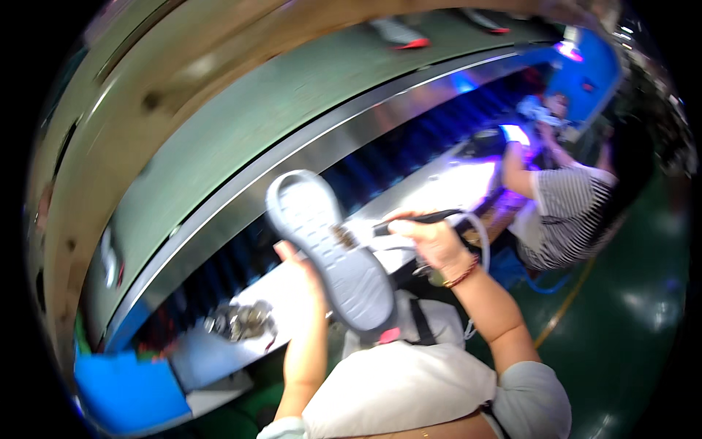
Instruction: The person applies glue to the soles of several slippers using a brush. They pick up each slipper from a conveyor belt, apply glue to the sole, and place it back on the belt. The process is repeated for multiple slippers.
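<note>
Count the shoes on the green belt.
3 visible, blurred: one shoe near the top, another to its right, a third at far left. The tan beam may hide more.

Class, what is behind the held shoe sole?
A metal rail, dark blue strips and white worktop show behind the sole; most fingers of the left hand are covered.

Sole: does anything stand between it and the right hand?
Only the black tool that the right hand grips, its end pointing toward the sole. No other clear obstacle shows between them. The blur leaves it uncertain whether the tool's tip touches the sole.
</note>
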Demonstrator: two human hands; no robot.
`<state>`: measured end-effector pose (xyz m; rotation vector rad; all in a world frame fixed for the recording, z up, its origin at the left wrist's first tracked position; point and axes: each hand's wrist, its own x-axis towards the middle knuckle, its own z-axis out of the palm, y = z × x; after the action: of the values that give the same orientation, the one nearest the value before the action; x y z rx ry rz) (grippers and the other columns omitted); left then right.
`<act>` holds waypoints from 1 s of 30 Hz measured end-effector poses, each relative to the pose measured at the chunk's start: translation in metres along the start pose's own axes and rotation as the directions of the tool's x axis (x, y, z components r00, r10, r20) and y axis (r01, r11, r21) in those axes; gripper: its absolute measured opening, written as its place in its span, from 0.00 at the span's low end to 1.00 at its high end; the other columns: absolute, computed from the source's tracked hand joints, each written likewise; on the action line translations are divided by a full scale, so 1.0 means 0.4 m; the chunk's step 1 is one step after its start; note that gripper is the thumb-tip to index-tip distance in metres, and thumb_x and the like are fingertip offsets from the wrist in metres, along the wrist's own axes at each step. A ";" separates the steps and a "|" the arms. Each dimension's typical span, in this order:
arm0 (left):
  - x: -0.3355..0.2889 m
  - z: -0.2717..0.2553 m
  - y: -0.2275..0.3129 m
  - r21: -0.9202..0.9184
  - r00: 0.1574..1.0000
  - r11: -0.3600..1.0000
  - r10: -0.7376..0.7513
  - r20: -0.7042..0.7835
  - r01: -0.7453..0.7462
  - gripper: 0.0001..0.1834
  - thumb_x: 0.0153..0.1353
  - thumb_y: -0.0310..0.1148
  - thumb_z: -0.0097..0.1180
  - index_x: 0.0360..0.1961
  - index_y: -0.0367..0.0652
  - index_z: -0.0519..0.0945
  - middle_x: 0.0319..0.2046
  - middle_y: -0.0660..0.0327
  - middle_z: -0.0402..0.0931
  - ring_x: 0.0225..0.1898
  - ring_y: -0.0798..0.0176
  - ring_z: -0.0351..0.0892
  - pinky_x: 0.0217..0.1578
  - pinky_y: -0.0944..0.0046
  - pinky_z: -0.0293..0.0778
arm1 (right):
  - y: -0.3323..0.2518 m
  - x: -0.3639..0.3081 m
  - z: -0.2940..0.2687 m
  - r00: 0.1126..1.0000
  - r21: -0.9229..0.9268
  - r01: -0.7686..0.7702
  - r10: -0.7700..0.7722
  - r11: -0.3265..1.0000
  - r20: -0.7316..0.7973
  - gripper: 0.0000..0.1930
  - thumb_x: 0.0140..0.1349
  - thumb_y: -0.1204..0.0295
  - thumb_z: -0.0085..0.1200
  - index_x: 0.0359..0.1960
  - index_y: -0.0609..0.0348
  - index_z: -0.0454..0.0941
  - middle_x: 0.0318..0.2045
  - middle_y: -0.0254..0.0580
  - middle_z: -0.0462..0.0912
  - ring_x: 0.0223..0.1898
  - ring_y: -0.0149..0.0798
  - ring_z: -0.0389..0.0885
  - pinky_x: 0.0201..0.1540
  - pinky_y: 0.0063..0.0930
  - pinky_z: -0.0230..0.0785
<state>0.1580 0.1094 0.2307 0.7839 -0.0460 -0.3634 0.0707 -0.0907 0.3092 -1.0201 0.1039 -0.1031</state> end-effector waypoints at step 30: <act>-0.075 -0.037 0.048 -0.214 0.994 0.977 0.019 0.103 0.003 0.43 0.52 0.68 0.23 0.56 0.44 0.59 0.50 0.59 0.65 0.49 0.60 0.66 0.51 0.61 0.62 | -0.008 -0.005 0.133 0.786 -0.548 0.531 -0.133 0.647 0.604 0.05 0.41 0.76 0.57 0.23 0.60 0.78 0.23 0.42 0.79 0.25 0.34 0.78 0.30 0.22 0.69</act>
<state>0.1383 0.1419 0.2364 0.5514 -0.1068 -0.3946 0.0758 -0.0472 0.3395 -1.8064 -0.6150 -0.1433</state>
